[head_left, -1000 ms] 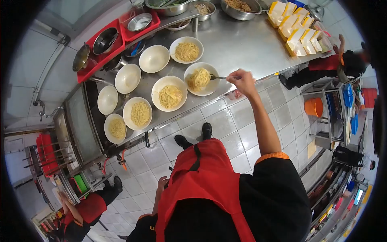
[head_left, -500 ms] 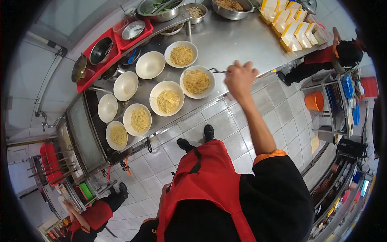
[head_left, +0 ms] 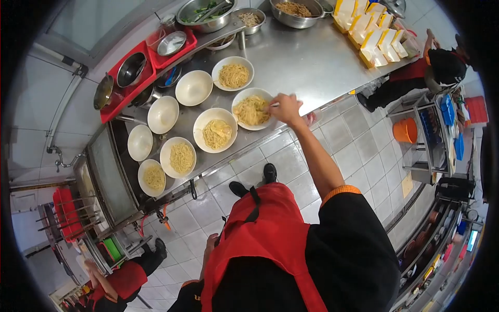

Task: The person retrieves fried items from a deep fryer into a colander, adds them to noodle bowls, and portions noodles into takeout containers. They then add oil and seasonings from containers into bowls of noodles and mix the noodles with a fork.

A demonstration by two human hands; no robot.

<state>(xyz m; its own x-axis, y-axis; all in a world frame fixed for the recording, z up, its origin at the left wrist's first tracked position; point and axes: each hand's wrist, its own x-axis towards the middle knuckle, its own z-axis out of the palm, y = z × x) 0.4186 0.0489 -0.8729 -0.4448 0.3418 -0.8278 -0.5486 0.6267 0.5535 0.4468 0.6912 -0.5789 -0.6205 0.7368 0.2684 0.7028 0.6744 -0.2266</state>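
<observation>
At the right rim of a white bowl [head_left: 236, 99] of noodles [head_left: 252, 110], my right hand [head_left: 286, 108] is closed round a thin metal utensil [head_left: 274, 104]. The utensil's working end is over or in the noodles and I cannot make out its kind. Beside that bowl, other white bowls of noodles stand on the steel counter: one behind [head_left: 233, 75], one to the left [head_left: 215, 133], and more farther left. My left hand [head_left: 211, 242] hangs low beside the red apron, partly hidden, its fingers unclear.
Three white bowls without noodles [head_left: 194, 88] stand behind the front row. Metal bowls of food [head_left: 207, 13], red trays [head_left: 125, 93] and open yellow-white boxes [head_left: 371, 44] line the counter's far side. One co-worker [head_left: 444, 67] is at right, another [head_left: 122, 281] at lower left.
My right hand has moved left and slightly down, bringing the utensil to the noodle bowl. The noodles in it look shifted. The left hand stays low at my side.
</observation>
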